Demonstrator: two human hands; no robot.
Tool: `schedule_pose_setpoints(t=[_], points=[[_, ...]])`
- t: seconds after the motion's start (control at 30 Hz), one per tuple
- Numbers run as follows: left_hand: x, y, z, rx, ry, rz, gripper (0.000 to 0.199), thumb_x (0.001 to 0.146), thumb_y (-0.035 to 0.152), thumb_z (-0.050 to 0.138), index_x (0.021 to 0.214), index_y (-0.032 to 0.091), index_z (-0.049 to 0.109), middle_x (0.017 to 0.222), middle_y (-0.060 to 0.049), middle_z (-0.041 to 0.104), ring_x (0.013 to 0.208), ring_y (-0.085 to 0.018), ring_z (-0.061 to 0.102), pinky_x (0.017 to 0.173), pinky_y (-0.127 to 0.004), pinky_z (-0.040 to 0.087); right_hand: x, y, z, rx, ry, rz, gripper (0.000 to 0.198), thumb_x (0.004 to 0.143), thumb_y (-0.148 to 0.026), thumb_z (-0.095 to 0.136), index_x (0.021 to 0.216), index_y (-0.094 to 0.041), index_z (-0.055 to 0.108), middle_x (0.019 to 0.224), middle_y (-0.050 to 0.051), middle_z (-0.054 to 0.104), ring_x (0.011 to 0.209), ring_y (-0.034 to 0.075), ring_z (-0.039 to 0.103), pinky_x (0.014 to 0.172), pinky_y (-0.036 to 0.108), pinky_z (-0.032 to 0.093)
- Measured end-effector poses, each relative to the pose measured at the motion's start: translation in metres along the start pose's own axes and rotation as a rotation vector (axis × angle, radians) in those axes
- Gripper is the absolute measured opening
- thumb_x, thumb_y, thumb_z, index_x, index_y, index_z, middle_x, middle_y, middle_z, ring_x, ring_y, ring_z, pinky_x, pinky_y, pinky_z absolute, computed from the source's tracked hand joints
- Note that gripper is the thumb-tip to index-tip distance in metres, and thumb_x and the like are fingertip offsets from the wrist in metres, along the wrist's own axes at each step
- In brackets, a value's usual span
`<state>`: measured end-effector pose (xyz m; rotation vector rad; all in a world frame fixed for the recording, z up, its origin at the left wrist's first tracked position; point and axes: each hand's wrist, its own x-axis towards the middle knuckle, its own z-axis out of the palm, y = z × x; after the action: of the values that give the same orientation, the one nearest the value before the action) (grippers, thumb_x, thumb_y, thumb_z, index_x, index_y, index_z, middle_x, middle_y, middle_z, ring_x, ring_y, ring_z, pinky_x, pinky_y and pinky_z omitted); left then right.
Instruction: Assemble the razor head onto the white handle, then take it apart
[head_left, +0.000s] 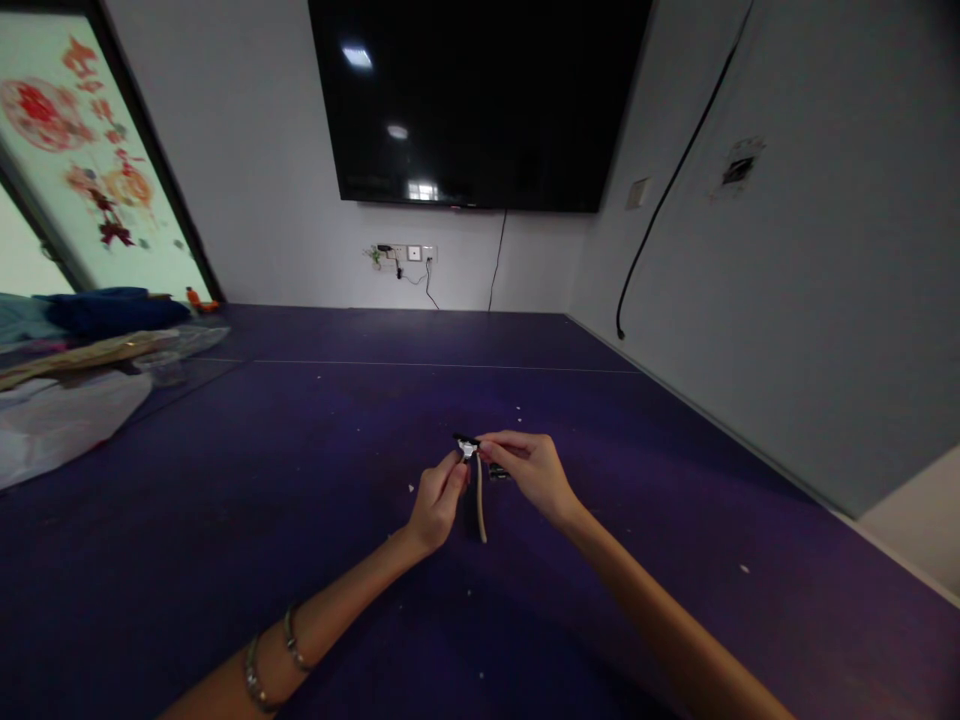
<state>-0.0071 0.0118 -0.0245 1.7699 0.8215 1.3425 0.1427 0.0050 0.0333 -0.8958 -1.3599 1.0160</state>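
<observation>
Deep purple covers the broad surface (pixel 337 570) in front of the person, scattered with white specks, and two bracelets (pixel 291 640) ring the left forearm closest to where I stand. Farther along, the left hand (pixel 436 505) pinches the silver part of a small black-and-silver piece (pixel 466 449) between thumb and forefinger; the right hand (pixel 529 472) has thumb and fingers pressed together on its right end. That piece sits between the two hands, over the middle of the surface. Work looks midway to me: the piece is gripped from both sides, not set down, though I cannot tell what is finished or left. Its black bar lies crosswise, free end pointing left and slightly away. Just below hangs a pale strip (pixel 481 505), its long axis nearly upright, lower end toward the person. Small dark items (pixel 498 472) show beside the right fingers. Bags (pixel 71 420) lie off left; beyond, a television (pixel 480 100) hangs above wall sockets (pixel 414 253).
</observation>
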Motion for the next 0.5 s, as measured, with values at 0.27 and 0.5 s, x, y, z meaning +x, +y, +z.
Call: schedule_pose_setpoints(t=[0.27,0.5], points=[[0.000,0.009,0.001,0.065,-0.005,0.091,0.033,0.091,0.042,0.037,0.080,0.015,0.052,0.060,0.002,0.043,0.053,-0.010,0.038,0.052,-0.023,0.029,-0.001,0.001,-0.001,0.012,0.013,0.004,0.017,0.066,-0.030,0.070,0.080,-0.021,0.074,0.083,0.004,0.073,0.080,0.019,0.066,0.081,0.037,0.051],[0.001,0.013,-0.001,0.044,-0.022,0.104,0.032,0.091,0.041,0.038,0.083,0.015,0.054,0.062,0.002,0.045,0.054,-0.010,0.039,0.051,-0.022,0.030,-0.001,0.006,-0.001,0.089,0.024,0.034,0.018,0.063,-0.031,0.073,0.080,-0.022,0.074,0.081,0.004,0.073,0.077,0.018,0.066,0.082,0.038,0.049]])
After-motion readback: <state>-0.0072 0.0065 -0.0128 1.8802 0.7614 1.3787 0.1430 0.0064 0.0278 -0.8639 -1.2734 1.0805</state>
